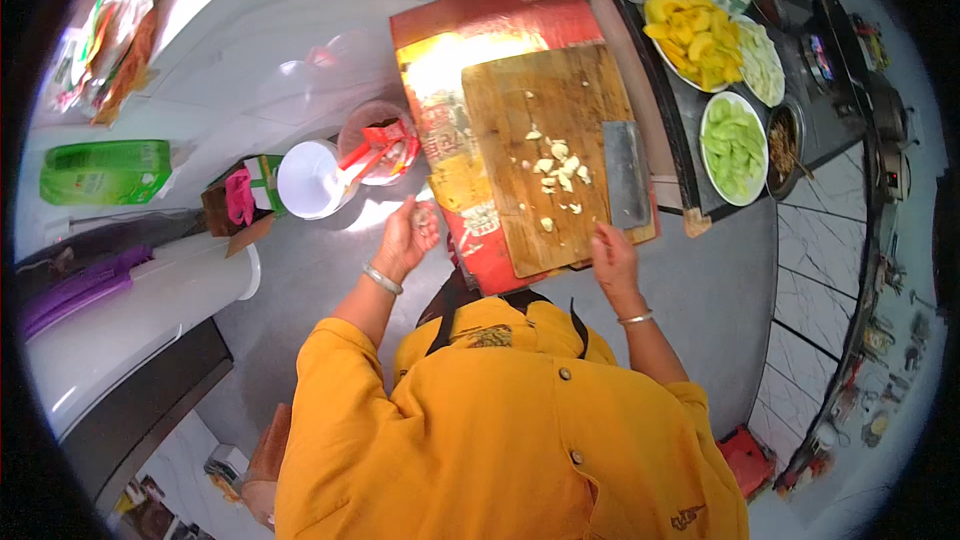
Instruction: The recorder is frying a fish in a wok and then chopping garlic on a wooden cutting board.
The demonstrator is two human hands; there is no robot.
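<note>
My left hand [411, 235] is left of the red table, palm up with the fingers curled round small pale pieces, perhaps garlic or peel. At the near right corner of the wooden cutting board [495, 120] is my right hand [615, 262], its fingers bent together; whether something small is between them cannot be told. Crushed garlic cloves [559, 165] lie scattered over the board's middle. A cleaver [628, 174] rests flat along the board's right edge, just beyond my right hand.
A white bucket [306, 181] and a clear plastic tub [379, 136] with red packaging stand left of the table. On the dark counter at right are plates of yellow slices [697, 37], green slices [733, 146] and pale slices [761, 64], beside a metal bowl [784, 150].
</note>
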